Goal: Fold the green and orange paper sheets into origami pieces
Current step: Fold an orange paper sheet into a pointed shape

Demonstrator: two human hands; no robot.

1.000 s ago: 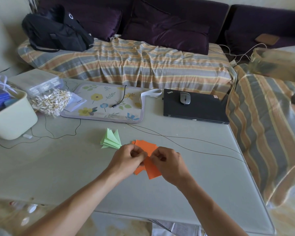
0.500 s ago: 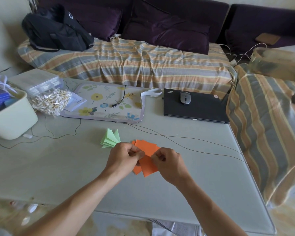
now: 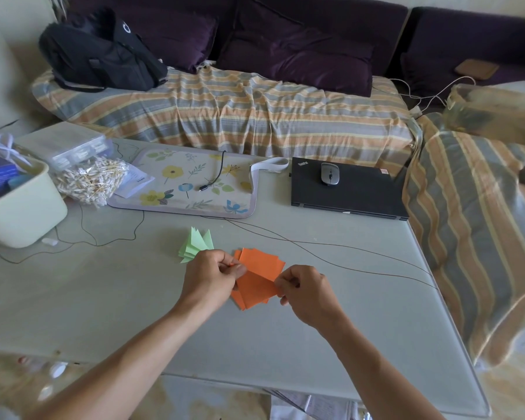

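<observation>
Biggest risk imo: both hands are working one orange sheet (image 3: 256,286) right over a loose stack of orange sheets (image 3: 262,261), and the stack is fanned out, not squared. If the pinch catches two sheets instead of one the crease comes out thick and off. Also the sheet is held up off the table (image 3: 331,328) w/ nothing flat behind it, so a fold made in the air could drift crooked. Third thing, the thin brown wire (image 3: 331,253) runs just beyond the stack, and a sleeve-less forearm sweeping that way could drag it thru the papers. Less likely tho.

Where stuff sits: left hand (image 3: 208,275) has thumb and fingers curled, pinching the sheet's left edge near the top. Right hand (image 3: 305,291) pinches the sheet's right side lower down, fingers curled in too. So the sheet spans between the two hands, tilted, its lower part hanging toward the camera side. Can't tell if there's a fold already started under the left fingers (image 3: 240,269), they cover that bit.

Green folded pieces (image 3: 196,245) lie in a little fanned pile just beyond and left of the left hand, near it but not touching afaict. They look done, so I'd guess green is finished and orange is barely begun.

Laptop (image 3: 346,192) w/ mouse (image 3: 330,174) on it and floral mat (image 3: 182,183) are well apart, no issue.
</observation>
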